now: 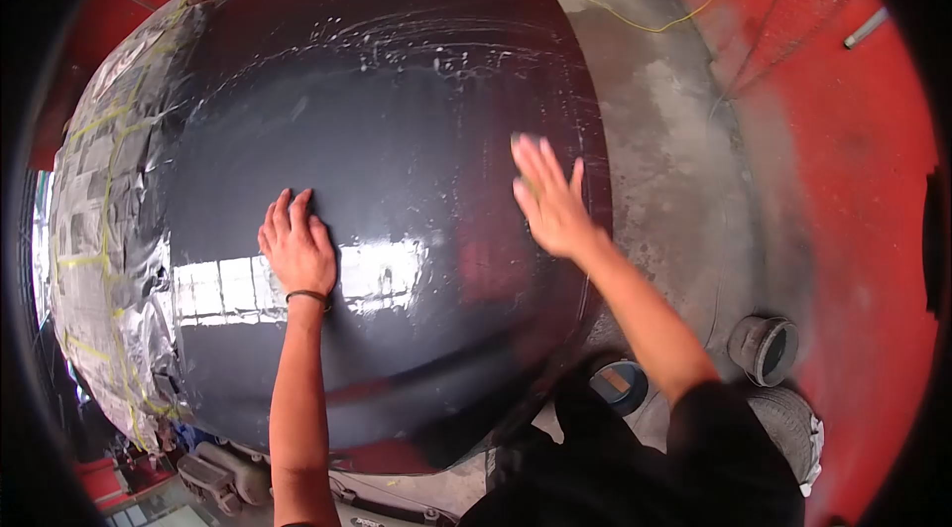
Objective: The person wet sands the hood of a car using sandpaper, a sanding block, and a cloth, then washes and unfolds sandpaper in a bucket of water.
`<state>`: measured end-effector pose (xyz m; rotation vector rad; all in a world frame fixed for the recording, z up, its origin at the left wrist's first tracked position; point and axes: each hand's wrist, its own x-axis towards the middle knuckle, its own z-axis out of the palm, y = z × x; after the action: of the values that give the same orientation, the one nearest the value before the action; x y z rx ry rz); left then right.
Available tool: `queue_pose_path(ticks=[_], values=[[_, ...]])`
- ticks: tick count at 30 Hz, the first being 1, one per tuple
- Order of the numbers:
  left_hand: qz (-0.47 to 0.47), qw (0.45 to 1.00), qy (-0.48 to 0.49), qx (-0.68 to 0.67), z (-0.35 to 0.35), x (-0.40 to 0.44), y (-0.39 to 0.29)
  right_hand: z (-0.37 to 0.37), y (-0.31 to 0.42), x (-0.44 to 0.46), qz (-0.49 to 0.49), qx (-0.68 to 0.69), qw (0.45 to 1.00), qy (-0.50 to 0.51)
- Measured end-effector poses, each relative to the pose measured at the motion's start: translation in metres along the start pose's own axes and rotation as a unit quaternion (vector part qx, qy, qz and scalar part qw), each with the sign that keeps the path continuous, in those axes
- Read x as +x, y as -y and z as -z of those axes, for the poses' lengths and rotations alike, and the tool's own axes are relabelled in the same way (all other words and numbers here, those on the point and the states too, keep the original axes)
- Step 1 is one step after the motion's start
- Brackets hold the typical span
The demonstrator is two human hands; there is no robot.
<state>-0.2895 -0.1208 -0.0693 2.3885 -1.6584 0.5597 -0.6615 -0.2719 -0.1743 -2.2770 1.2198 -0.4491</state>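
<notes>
A large dark car hood (377,150) fills the middle of the head view, glossy and wet, with water drops and streaks across it. My left hand (299,247), a thin dark band at its wrist, rests palm down on the hood with fingers apart and nothing visible in it. Farther right, my right hand (551,205) is over the hood near its right edge, slightly blurred, fingers stretched forward. A thin yellowish-green sliver shows at its fingers; what it belongs to is mostly hidden.
Masking paper (104,180) with yellow tape covers the car left of the hood. On the floor at right are a bucket (764,349), a round dark container (619,386) and a tire (788,428). A yellow cord (654,28) runs toward the red wall (843,130).
</notes>
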Motion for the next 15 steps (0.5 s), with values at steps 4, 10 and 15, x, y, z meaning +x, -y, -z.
queue_pose_path(ticks=[4,10,15], values=[[-0.008,1.0,-0.001,0.004,0.002,0.001,-0.002,0.009,-0.024,-0.033,0.002,-0.02,0.998,0.06],[-0.01,1.0,-0.005,0.008,-0.003,0.002,-0.001,0.023,-0.096,0.144,-0.092,0.036,0.995,0.02],[-0.015,1.0,-0.014,0.005,-0.002,0.005,-0.001,0.005,-0.069,0.005,-0.02,0.043,0.999,-0.023]])
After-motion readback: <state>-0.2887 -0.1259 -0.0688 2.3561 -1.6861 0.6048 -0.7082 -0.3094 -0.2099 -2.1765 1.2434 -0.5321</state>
